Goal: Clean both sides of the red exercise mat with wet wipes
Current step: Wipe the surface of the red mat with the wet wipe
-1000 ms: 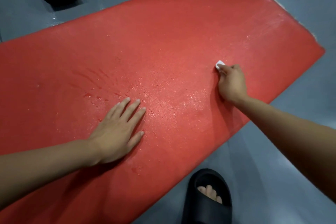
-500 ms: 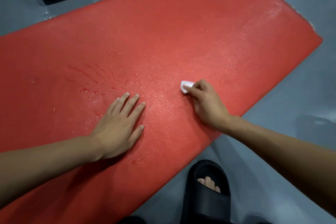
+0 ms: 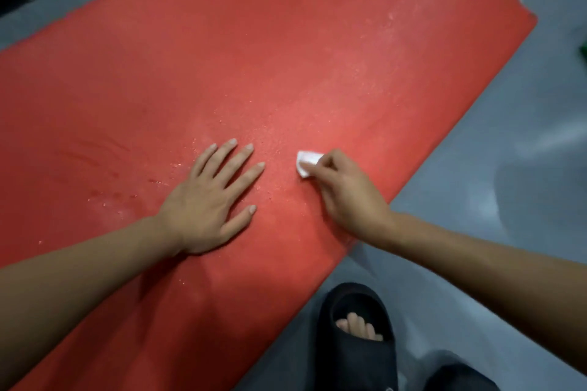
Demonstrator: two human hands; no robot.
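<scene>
One red exercise mat (image 3: 286, 57), one wet wipe (image 3: 305, 162), two hands, two black slides in view: one whole (image 3: 355, 355), one only partly in frame at the bottom edge (image 3: 460, 379).

The mat lies flat on the grey floor (image 3: 524, 152), running diagonally across the frame, with its far right corner at upper right. Its surface is pebbled and glossy with wet sheen through the middle; small droplets sit around and left of the left hand, with faint darker streaks further left.

Left hand (image 3: 209, 200): palm down flat on the mat, fingers straight and spread, holding nothing.

Right hand (image 3: 346, 190): fingers curled, pinching the small folded white wipe at its tip and pressing it onto the mat just right of the left hand's fingertips, near the mat's near edge. Hands close but apart.
</scene>
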